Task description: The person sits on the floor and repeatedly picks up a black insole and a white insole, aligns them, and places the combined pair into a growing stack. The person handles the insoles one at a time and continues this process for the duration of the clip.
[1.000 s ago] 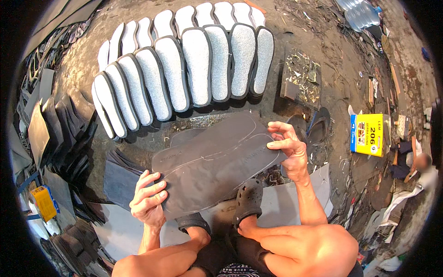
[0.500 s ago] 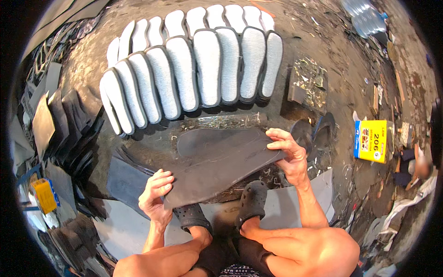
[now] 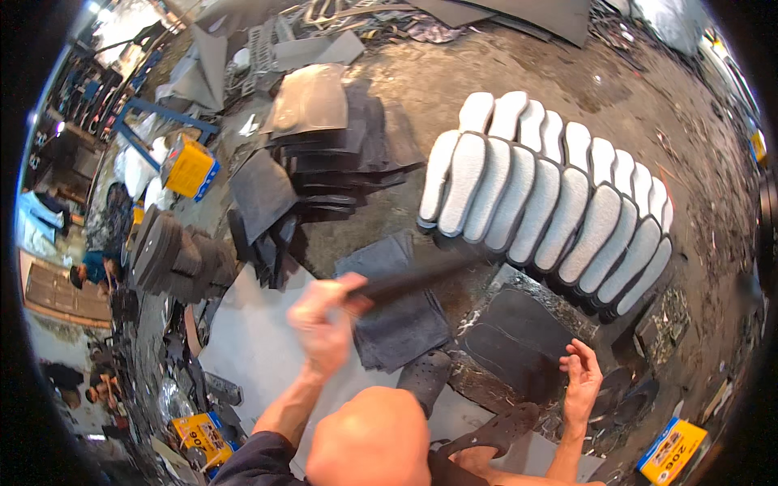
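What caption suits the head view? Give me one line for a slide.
Left hand holding a blurred dark sheet, right hand beside an outlined sheet, near white soles.

The right hand (image 3: 582, 374) has let go of the sheet (image 3: 425, 275); its fingers are now half-curled and free, just beside the dark piece (image 3: 519, 332). Only the left hand (image 3: 324, 322) has hold of the sheet now, swung out above the stack (image 3: 401, 332), blurred and tipped nearly edge-on. The dark piece, much of it covered a moment ago, lies in plain sight. With the head turned left, the insoles (image 3: 563, 215) have shifted rightward in view and co-workers (image 3: 99, 271) have appeared at far left.
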`<act>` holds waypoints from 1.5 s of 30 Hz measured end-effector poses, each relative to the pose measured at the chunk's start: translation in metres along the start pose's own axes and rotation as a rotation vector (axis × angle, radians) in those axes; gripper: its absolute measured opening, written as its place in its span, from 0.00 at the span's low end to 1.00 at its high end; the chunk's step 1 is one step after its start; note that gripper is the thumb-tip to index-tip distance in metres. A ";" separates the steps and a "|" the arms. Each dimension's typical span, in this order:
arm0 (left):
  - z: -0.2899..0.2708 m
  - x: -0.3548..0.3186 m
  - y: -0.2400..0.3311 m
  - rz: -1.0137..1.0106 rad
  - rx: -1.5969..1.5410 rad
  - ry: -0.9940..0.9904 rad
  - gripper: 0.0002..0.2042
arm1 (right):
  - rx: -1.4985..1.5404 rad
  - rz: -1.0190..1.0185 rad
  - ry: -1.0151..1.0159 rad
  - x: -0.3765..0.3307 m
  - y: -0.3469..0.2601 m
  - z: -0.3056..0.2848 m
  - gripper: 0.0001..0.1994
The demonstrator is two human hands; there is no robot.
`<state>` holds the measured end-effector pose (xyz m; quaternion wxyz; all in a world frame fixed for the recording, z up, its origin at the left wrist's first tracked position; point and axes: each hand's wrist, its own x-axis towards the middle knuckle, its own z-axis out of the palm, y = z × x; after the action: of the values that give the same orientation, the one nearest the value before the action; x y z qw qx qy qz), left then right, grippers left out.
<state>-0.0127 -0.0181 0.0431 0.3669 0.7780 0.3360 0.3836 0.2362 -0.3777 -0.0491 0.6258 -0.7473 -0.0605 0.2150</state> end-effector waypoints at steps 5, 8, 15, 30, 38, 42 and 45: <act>-0.089 0.101 -0.058 0.418 0.588 0.682 0.20 | -0.044 0.089 -0.065 0.001 0.017 -0.018 0.12; -0.132 0.139 -0.120 0.423 0.821 0.740 0.19 | -0.006 0.133 -0.162 -0.005 0.018 0.003 0.12; -0.049 0.078 -0.183 0.187 0.656 0.049 0.19 | -0.027 0.174 -0.199 -0.012 0.018 0.025 0.12; 0.036 -0.005 -0.179 -0.179 0.566 -0.063 0.19 | -0.166 0.246 -0.339 -0.051 0.022 0.035 0.11; 0.023 0.029 -0.192 -0.279 0.652 -0.240 0.21 | -0.248 0.288 -0.326 -0.068 0.027 0.013 0.11; 0.013 0.051 -0.218 -0.602 0.426 -0.427 0.20 | -0.300 0.275 -0.474 -0.052 0.011 0.008 0.12; 0.024 0.051 -0.224 -0.572 0.393 -0.426 0.14 | -0.492 0.170 -0.632 -0.019 -0.045 -0.006 0.12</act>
<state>-0.0221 0.1285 -0.1352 0.3645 0.7707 0.5221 0.0248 0.2300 -0.3809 -0.0002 0.3587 -0.7742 -0.2374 0.4643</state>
